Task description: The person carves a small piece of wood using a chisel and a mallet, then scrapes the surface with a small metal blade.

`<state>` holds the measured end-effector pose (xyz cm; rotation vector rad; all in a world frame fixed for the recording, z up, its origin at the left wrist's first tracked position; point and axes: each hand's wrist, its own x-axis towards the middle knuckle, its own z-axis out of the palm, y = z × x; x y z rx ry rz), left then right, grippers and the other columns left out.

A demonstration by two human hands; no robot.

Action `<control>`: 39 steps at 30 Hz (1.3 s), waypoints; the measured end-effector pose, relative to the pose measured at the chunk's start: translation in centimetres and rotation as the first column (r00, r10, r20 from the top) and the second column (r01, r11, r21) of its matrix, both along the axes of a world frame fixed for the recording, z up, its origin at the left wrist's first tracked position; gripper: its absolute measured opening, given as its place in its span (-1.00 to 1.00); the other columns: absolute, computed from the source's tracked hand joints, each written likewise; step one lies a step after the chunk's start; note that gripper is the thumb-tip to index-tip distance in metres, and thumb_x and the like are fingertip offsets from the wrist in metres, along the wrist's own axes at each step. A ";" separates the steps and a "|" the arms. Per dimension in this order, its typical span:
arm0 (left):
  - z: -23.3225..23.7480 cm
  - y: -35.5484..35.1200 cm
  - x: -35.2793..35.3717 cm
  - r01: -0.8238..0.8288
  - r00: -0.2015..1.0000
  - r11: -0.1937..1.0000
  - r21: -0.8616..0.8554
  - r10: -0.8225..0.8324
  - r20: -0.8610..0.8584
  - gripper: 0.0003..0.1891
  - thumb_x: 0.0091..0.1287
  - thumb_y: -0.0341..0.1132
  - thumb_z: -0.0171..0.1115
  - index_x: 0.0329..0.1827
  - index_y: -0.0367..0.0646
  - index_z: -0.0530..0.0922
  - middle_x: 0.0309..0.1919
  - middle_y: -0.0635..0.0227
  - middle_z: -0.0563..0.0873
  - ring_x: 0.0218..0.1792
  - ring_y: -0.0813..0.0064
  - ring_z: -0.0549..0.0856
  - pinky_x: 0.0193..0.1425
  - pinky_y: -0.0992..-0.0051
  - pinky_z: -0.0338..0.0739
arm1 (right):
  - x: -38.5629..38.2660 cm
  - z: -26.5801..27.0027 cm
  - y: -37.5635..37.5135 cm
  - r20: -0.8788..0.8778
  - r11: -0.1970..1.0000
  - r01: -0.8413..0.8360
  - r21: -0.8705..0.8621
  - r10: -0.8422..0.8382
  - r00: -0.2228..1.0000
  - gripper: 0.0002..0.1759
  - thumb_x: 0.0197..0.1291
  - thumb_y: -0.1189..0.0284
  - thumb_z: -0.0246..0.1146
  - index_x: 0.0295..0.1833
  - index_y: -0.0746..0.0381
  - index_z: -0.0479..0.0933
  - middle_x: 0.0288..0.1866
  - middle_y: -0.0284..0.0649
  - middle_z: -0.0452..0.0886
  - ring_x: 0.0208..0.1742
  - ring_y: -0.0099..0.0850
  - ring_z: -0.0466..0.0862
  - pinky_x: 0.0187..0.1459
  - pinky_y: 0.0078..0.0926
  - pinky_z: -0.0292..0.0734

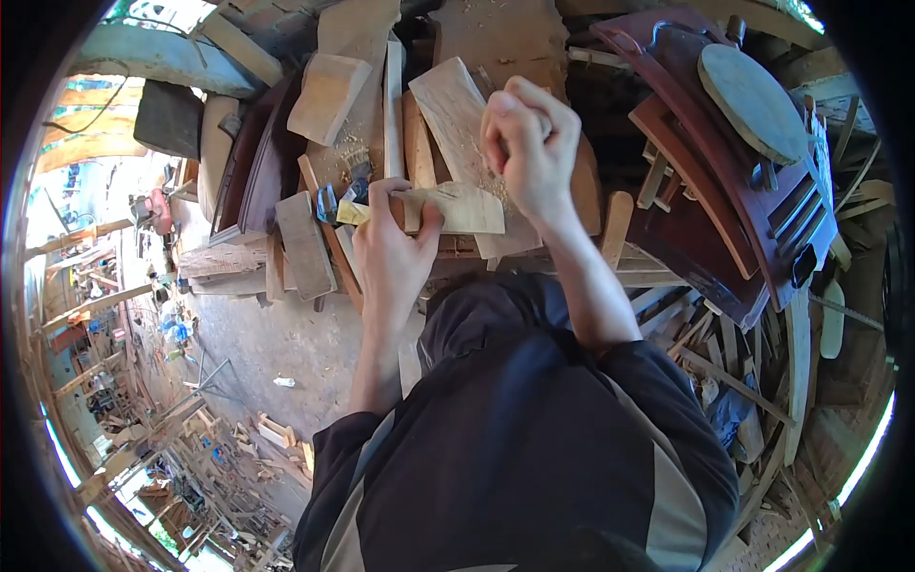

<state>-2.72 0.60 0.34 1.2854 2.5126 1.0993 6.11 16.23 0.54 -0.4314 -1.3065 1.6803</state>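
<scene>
A pale wood block lies at the near edge of the bench. My left hand is closed round its left end, the thumb on the near side and the fingers on the far side. Above and right of the block, my right hand is raised with its fingers curled in; whatever they may hold is hidden. Behind the block a wider light board slants away, with wood shavings about it. A brush and a yellow piece sit just left of my left hand.
A curved wood block lies at the back left of the bench. Dark red furniture parts with a round wooden disc are stacked at the right. A grey board leans at the left edge, and wood scraps litter the floor.
</scene>
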 end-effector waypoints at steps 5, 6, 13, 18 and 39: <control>-0.4 0.0 0.1 0.010 0.999 1.000 0.028 -0.009 -0.046 -0.65 0.28 -0.34 0.41 0.02 -0.19 0.46 -0.45 0.06 0.74 -0.38 0.02 0.79 -0.28 0.23 0.63 | -2.6 -7.4 -1.5 0.312 0.962 0.009 0.273 -0.097 0.945 -0.68 0.37 0.39 0.22 -0.46 0.28 0.48 -0.65 -0.47 0.35 -0.57 -0.71 0.31 -0.56 -0.56 0.14; -0.3 -0.6 0.1 0.004 0.999 1.000 0.010 -0.004 -0.042 -0.65 0.28 -0.34 0.41 0.02 -0.19 0.46 -0.45 0.06 0.74 -0.38 0.02 0.79 -0.28 0.23 0.63 | -2.5 -5.8 -1.5 0.253 0.982 0.002 0.189 -0.050 0.966 -0.63 0.40 0.39 0.18 -0.51 0.28 0.43 -0.68 -0.46 0.35 -0.62 -0.71 0.30 -0.58 -0.58 0.13; -0.4 -0.4 0.1 -0.022 1.000 1.000 0.010 0.022 -0.002 -0.65 0.29 -0.31 0.39 0.03 -0.20 0.46 -0.49 0.04 0.73 -0.40 0.01 0.78 -0.31 0.20 0.62 | -2.6 -5.9 0.3 0.180 0.995 0.065 0.077 -0.078 0.981 -0.62 0.45 0.37 0.14 -0.50 0.22 0.39 -0.70 -0.43 0.40 -0.69 -0.70 0.35 -0.64 -0.64 0.16; -0.6 0.2 0.7 0.006 0.998 1.000 0.026 -0.005 -0.056 -0.62 0.27 -0.31 0.43 0.05 -0.19 0.45 -0.52 0.01 0.73 -0.44 -0.01 0.77 -0.34 0.20 0.62 | -1.8 -7.2 -0.3 0.264 0.991 0.023 0.133 -0.058 0.963 -0.60 0.46 0.34 0.16 -0.51 0.20 0.38 -0.69 -0.45 0.39 -0.68 -0.70 0.35 -0.59 -0.65 0.19; -5.6 -10.2 -1.5 -0.533 0.678 0.814 0.232 0.247 0.693 -0.67 0.44 -0.41 0.34 0.16 -0.27 0.44 -0.08 0.19 0.66 -0.37 0.36 0.81 -0.40 0.56 0.75 | 3.6 -11.2 -2.6 0.268 0.998 0.030 -0.049 -0.016 0.963 -0.67 0.37 0.37 0.41 -0.36 0.21 0.41 -0.49 -0.45 0.41 -0.40 -0.69 0.42 -0.34 -0.66 0.31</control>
